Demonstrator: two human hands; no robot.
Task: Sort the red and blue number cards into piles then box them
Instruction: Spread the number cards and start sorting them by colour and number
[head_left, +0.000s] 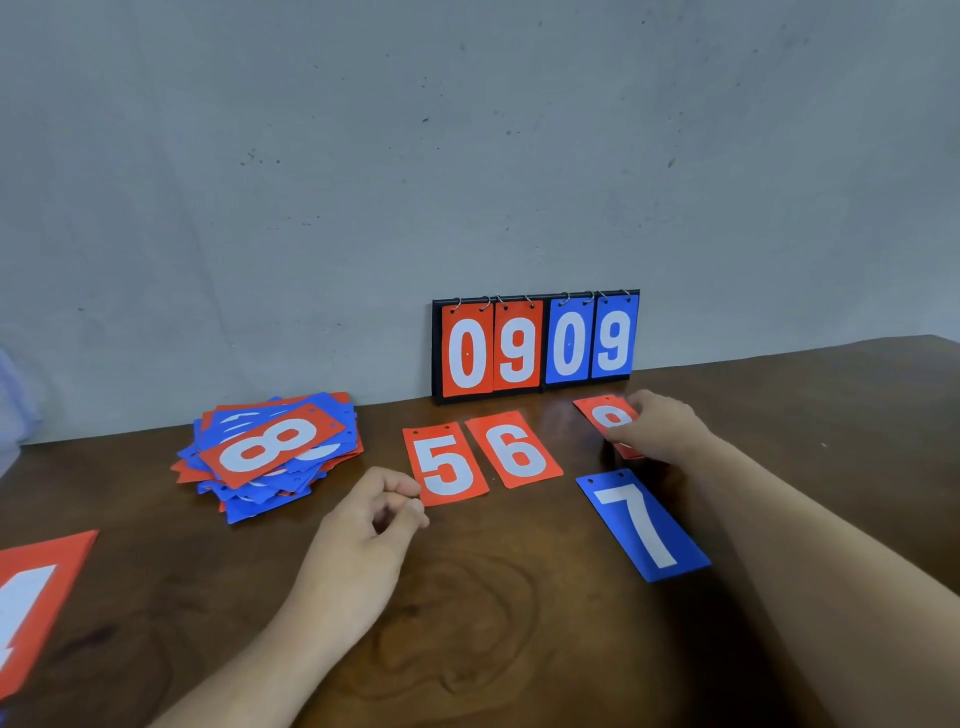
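On the wooden table (519, 649) lie a card pile (270, 452), red 5 (445, 464), red 6 (514, 449) and blue 7 (643, 525).

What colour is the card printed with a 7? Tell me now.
Blue, with a white numeral: the 7 card shows plainly in the head view.

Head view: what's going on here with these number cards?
A person is sorting cards on a table. The right hand grips a partly hidden red card near the scoreboard; the left hand seems to pinch the red 5 card. A red 6 card and blue 7 card lie loose; a mixed pile sits further left.
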